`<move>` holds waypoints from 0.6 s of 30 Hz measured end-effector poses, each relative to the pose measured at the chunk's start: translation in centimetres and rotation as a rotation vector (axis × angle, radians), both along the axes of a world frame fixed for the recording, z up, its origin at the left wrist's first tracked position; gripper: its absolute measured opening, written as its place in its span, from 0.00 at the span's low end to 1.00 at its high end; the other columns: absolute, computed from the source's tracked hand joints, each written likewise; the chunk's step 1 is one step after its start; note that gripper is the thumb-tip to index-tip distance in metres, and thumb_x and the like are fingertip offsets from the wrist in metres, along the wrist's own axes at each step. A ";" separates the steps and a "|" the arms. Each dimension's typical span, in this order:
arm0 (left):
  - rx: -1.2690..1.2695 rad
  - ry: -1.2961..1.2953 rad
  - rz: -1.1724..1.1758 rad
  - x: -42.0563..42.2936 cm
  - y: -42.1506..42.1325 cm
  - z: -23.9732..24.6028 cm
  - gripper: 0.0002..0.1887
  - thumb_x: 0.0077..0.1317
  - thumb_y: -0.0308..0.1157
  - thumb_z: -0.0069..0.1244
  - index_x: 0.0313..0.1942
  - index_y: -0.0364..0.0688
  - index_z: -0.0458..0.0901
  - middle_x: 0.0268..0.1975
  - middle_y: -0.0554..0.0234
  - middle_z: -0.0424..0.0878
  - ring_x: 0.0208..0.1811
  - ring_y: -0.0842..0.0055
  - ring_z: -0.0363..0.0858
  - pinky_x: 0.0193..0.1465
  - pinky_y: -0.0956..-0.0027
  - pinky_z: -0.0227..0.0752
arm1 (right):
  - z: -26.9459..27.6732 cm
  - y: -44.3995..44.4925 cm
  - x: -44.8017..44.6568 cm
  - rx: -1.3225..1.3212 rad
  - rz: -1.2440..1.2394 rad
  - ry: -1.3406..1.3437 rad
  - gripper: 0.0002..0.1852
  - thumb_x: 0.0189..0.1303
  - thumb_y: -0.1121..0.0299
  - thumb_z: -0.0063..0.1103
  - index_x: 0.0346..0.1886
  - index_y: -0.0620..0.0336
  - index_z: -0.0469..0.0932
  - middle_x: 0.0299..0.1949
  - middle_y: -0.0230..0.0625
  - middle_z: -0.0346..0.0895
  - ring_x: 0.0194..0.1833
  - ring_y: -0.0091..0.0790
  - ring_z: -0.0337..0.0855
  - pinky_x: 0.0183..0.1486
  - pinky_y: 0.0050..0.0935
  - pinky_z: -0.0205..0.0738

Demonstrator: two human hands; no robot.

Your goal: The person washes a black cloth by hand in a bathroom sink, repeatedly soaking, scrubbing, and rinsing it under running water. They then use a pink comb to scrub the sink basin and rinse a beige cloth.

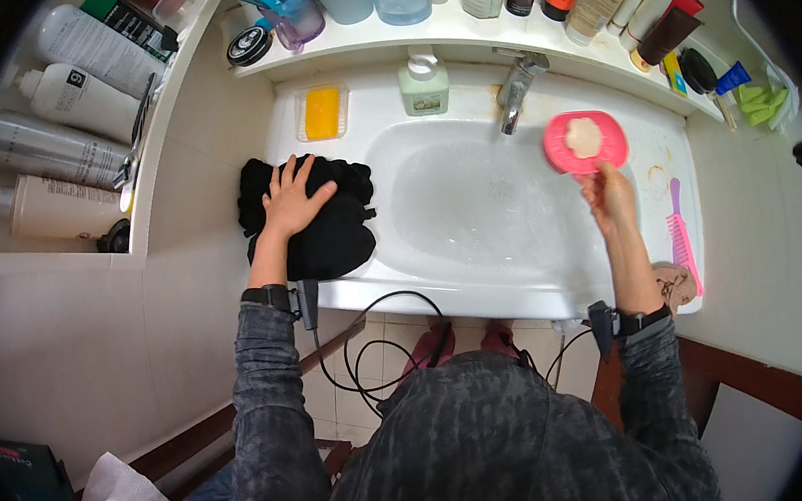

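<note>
My left hand [294, 200] lies flat with its fingers spread on a bunched black cloth [333, 246], which sits on the left end of the white washbasin [489, 282]. At the basin's right side, my right hand [609, 198] pinches the near edge of a pink soap dish [554, 147]. A pale, flower-shaped soap bar [583, 138] rests in that dish. The chrome faucet [517, 91] stands to the left of the dish, its spout pointing over the bowl. Whether the bowl holds water I cannot tell.
A yellow soap bar [322, 113] in a clear dish and a green pump bottle [424, 87] stand along the back rim. Pink and purple combs [682, 240] lie at right beside a brown cloth [674, 284]. Shelves [368, 36] hold several toiletries. Black cables [361, 368] hang from my wrists.
</note>
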State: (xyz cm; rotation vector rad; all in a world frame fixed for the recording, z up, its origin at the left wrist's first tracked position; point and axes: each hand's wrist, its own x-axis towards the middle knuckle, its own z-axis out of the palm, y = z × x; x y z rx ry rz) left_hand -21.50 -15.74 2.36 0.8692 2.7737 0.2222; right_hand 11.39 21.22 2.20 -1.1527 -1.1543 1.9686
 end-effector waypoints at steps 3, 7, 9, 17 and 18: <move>0.640 -0.304 0.110 -0.2 -1.2 1.4 0.30 0.71 0.49 0.38 0.68 0.42 0.60 0.70 0.54 0.58 0.72 0.64 0.53 0.71 0.62 0.47 | 3.0 -6.1 -3.0 0.021 0.250 -0.031 0.12 0.65 0.68 0.48 0.39 0.70 0.74 0.32 0.43 0.81 0.29 0.29 0.84 0.19 0.17 0.70; 0.965 -0.241 0.280 1.4 -4.7 3.8 0.28 0.73 0.48 0.36 0.66 0.39 0.62 0.65 0.52 0.66 0.67 0.67 0.62 0.70 0.67 0.51 | 5.6 -13.6 -9.9 -0.022 0.610 0.040 0.13 0.62 0.65 0.49 0.41 0.66 0.76 0.33 0.44 0.82 0.34 0.33 0.84 0.29 0.25 0.72; 1.063 -0.233 0.295 2.8 -6.6 4.8 0.33 0.70 0.56 0.36 0.69 0.46 0.58 0.69 0.59 0.60 0.70 0.64 0.58 0.70 0.55 0.48 | 5.9 -17.3 -14.1 0.019 0.786 0.074 0.13 0.60 0.66 0.51 0.39 0.67 0.77 0.32 0.41 0.82 0.30 0.31 0.85 0.26 0.26 0.74; 0.567 0.435 -0.025 5.7 -10.0 4.4 0.24 0.73 0.40 0.37 0.66 0.40 0.63 0.69 0.47 0.59 0.70 0.56 0.56 0.70 0.58 0.49 | 3.0 -30.3 -26.3 -0.140 0.905 -0.034 0.10 0.59 0.71 0.55 0.37 0.71 0.77 0.28 0.43 0.81 0.22 0.33 0.83 0.21 0.28 0.78; 0.487 0.348 -0.009 5.3 -10.2 3.6 0.24 0.73 0.40 0.37 0.65 0.40 0.64 0.68 0.46 0.59 0.70 0.55 0.56 0.70 0.57 0.48 | 2.4 -31.1 -26.7 -0.127 0.915 0.004 0.11 0.59 0.70 0.56 0.36 0.72 0.77 0.27 0.43 0.80 0.22 0.33 0.83 0.21 0.28 0.79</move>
